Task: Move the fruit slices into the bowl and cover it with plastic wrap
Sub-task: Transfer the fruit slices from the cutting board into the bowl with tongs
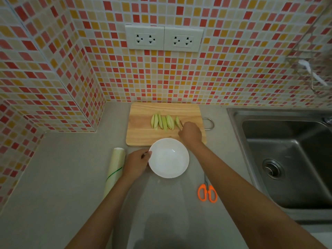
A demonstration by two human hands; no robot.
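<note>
You've got a grey countertop (71, 177) with a wooden cutting board (143, 137) at the back wall. White bowl (168, 158) sits just in front, overlapping the board's near edge. Plastic wrap roll (115, 168) lies left of the bowl, orange-handled scissors (207, 192) to its right.

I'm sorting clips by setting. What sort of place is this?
Most likely a home kitchen counter: a steel sink on the right, a mosaic-tiled wall with power sockets, and a wooden cutting board holding green fruit slices beside a white bowl.
</note>
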